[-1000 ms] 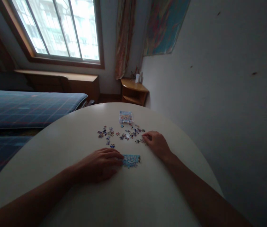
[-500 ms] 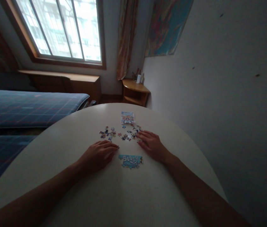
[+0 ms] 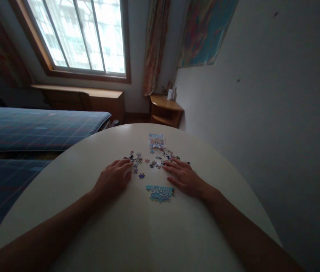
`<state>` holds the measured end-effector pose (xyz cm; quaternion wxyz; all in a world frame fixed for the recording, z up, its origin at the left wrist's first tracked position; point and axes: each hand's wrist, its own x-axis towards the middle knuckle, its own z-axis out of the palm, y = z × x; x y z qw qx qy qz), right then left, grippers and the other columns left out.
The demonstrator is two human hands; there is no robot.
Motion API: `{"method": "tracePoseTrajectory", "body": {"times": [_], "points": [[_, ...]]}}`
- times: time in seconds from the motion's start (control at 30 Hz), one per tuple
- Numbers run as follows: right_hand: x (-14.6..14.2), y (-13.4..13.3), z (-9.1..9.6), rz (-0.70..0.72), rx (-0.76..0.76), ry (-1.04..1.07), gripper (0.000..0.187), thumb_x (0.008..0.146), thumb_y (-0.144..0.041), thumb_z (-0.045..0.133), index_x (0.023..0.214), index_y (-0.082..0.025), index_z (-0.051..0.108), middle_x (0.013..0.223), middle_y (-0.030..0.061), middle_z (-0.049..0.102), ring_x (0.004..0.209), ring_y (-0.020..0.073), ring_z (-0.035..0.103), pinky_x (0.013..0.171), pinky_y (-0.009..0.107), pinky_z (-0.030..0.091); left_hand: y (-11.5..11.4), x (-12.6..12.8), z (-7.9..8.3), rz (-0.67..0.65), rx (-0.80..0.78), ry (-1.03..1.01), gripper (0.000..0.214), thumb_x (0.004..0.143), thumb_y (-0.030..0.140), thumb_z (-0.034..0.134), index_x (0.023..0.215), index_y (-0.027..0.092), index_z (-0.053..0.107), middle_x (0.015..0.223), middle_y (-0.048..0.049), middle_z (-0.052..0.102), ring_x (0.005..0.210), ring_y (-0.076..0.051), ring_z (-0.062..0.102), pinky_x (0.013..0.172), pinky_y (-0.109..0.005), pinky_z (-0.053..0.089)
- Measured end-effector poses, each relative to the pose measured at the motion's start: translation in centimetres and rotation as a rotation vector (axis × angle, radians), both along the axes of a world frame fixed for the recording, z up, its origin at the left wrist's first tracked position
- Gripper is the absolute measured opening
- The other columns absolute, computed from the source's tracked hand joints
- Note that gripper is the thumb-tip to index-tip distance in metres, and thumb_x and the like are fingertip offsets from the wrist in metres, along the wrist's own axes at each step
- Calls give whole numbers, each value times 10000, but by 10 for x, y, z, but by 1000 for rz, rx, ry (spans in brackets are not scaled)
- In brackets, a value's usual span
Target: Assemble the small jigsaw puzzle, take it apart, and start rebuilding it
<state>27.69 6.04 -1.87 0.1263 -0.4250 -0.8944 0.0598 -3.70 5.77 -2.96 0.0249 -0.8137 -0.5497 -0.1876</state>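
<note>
My left hand point(image 3: 114, 178) rests at the near left edge of a loose cluster of jigsaw pieces point(image 3: 139, 158), fingers stretched toward them and the thumb a little apart. My right hand point(image 3: 185, 176) lies palm down with fingers spread over a second cluster of pieces point(image 3: 167, 155), covering some of them. A single dark blue puzzle piece point(image 3: 142, 175) lies apart, to the right of my left hand. Between my forearms sits a joined puzzle section point(image 3: 160, 192), light blue with "BLUEY" lettering and a jagged lower edge. Neither hand visibly lifts a piece.
A small printed picture sheet or packet point(image 3: 157, 141) lies behind the pieces on the round white table point(image 3: 137, 234). The wall point(image 3: 262, 132) stands close on the right. Mattresses with a plaid cover point(image 3: 41, 128) are at the left, and a corner shelf point(image 3: 165, 105) stands beyond the table.
My left hand has moved off the dark blue piece, up and left to the left cluster. My right fingers have spread over the right cluster, shifting some pieces rightward. The view has swung slightly left.
</note>
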Motion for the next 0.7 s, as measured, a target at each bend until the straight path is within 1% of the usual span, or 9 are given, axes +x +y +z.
{"method": "tracePoseTrajectory", "body": {"times": [0.13,0.23,0.37,0.4,0.57,0.7], "points": [[0,0,0,6,73,47,391,980,-402,476,1301,-214,599,1400,94,565,1395,282,384,1141,514,314,2,1,-3,-58,23,-26,327,913,235,506,1187,267,680,1299,-46,645,1189,-270,583,985,-467,509],[0,0,-1,22,105,71,346,970,-379,506,1240,-197,623,1339,111,600,1344,272,441,1127,505,342,2,1,-3,-101,39,-40,311,916,231,508,1169,264,687,1310,-48,636,1212,-277,561,1008,-487,490],[0,-1,-1,37,114,77,305,960,-356,528,1194,-189,629,1309,123,613,1316,275,467,1114,513,359,3,0,-1,-84,34,-54,231,908,214,516,1023,233,716,1255,-48,665,1160,-262,592,993,-466,499],[0,-1,-1,39,114,76,300,959,-352,530,1189,-187,629,1307,124,614,1314,275,470,1113,514,361,3,0,-1,-76,35,-63,221,910,216,517,1015,227,712,1232,-52,676,1141,-257,602,988,-457,502],[-2,-2,0,52,126,78,301,959,-355,532,1192,-189,624,1304,120,620,1306,267,478,1113,509,367,9,-3,-6,-63,25,-102,296,918,250,531,1188,215,647,1191,-80,692,1149,-263,604,990,-449,495],[-1,-2,0,49,126,87,291,961,-344,521,1188,-200,630,1308,125,619,1308,270,482,1100,514,380,14,-4,-7,-48,-2,-133,240,927,263,539,1121,226,675,1136,-73,710,1081,-253,635,964,-425,505]]}}
